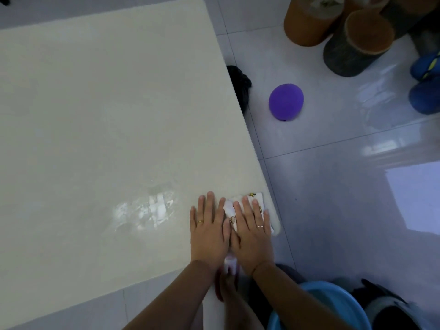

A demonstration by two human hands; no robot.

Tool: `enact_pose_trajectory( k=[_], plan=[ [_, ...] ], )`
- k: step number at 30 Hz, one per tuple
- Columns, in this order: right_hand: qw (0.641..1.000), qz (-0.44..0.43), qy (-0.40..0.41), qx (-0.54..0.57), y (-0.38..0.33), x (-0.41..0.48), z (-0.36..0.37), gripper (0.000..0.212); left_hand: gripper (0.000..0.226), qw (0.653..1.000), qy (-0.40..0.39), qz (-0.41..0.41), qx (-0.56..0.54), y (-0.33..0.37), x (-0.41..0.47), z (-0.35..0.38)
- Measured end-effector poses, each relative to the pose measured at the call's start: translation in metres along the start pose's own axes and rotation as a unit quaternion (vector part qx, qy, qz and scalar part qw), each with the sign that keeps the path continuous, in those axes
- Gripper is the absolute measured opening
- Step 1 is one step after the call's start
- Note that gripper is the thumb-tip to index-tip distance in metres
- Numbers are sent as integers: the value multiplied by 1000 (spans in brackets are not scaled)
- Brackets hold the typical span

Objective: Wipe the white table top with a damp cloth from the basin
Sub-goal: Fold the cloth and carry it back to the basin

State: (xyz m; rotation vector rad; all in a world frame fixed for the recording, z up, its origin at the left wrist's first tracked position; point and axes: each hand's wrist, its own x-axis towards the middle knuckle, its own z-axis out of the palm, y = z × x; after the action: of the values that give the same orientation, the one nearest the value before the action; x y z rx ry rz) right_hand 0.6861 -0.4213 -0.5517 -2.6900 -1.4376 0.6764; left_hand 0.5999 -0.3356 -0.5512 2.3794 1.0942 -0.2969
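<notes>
STAGE: wiping looks hardly begun, most of the table [95, 103] is left (one shiny patch may be wet) | CLOTH: cloth [256, 201] lies flat at the near right corner, above the basin [333, 296]; long axis along the right edge, pointing away from the person | HANDS: right hand [253, 232] presses it, left hand [209, 229] at its edge, fingers straight.

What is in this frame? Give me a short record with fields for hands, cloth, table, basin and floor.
left hand: flat, fingers straight, on the table at the left edge of the cloth
right hand: flat, fingers straight, pressing on the cloth
cloth: white with yellow print, at the table's near right corner
table: white top, shiny wet patch left of the hands
basin: blue, low at the right, partly out of frame
floor: purple ball beside the table
</notes>
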Motion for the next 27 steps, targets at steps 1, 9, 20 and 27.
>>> enact_pose_trajectory(
  k=[1,9,20,27],
  plan=[
    [999,5,-3,42,3,-5,-3,57,49,1000,-1,5,-21,2,-4,-1],
    [917,294,73,258,9,-8,-26,44,43,984,33,-73,-161,31,-13,-7],
    [790,352,101,491,10,-3,-111,14,30,948,-51,-57,-309,47,14,-94],
    [731,326,247,546,20,-53,-208,12,24,917,-58,61,-389,121,9,-188]
  ],
)
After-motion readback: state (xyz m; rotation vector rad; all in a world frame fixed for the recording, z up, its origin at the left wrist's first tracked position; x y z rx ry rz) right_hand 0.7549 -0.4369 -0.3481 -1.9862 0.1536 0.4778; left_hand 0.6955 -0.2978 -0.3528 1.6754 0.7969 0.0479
